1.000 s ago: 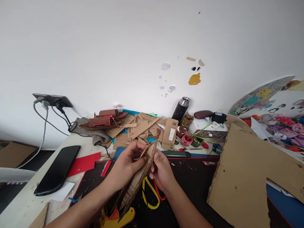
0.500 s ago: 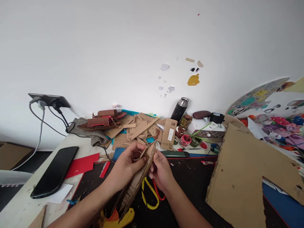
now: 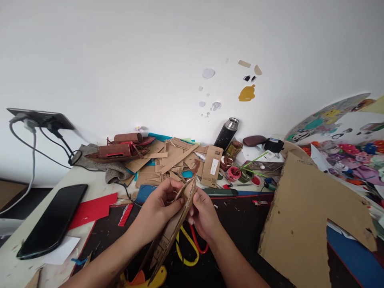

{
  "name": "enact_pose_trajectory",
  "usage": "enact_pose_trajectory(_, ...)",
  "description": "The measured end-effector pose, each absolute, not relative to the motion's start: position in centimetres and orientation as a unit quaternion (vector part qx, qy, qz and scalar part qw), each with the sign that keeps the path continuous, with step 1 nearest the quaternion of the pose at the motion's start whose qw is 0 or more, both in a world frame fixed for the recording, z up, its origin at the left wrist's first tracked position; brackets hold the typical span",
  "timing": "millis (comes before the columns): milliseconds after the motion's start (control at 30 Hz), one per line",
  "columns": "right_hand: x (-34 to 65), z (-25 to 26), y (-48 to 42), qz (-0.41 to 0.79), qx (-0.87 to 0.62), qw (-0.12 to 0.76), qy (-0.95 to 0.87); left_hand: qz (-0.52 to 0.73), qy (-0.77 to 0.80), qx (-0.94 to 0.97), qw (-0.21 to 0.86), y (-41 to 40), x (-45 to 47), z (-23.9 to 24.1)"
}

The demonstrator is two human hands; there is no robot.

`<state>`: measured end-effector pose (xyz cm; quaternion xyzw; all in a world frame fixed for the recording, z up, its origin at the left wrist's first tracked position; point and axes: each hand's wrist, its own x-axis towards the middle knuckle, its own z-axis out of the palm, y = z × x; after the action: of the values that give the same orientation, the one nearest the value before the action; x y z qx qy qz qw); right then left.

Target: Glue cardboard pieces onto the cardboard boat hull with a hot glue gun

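Observation:
Both hands grip a long, narrow cardboard boat hull [image 3: 173,227] near its pointed far end. My left hand [image 3: 160,210] is closed on its left side, with the thumb pressing inside. My right hand [image 3: 205,210] pinches the right wall close to the tip. The hull slants down toward me, and printed marks show on its inside. Beneath the hands lie scissors with yellow and red handles [image 3: 192,262]. A yellow and orange tool [image 3: 157,277], partly hidden by the hull, sits near the bottom edge; its kind is unclear.
Brown model boats [image 3: 115,152] stand at the back left, beside heaped cardboard scraps [image 3: 177,158]. Paint pots [image 3: 234,173] and a black flask [image 3: 226,134] are behind. A large cardboard sheet [image 3: 295,216] lies right; a phone [image 3: 54,220] and red paper [image 3: 93,210] lie left.
The view has shifted slightly, so the left-side things appear farther left. Both hands keep nearly the same hold on the cardboard hull.

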<state>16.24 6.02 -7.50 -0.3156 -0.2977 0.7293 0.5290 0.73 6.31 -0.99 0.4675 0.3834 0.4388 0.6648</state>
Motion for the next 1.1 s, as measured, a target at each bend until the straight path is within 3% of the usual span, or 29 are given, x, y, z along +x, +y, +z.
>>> enact_pose_trajectory(633,16.5,-8.1,5.7,0.756,-0.33,0.51,-0.245,0.403,0.34,0.393,0.753,7.3,0.8,-2.2)
enact_pose_trajectory(1100,15.8,-7.5,5.6,0.756,-0.296,0.516,-0.272,0.403,0.36,0.439,0.718,6.8,-0.1,-1.9)
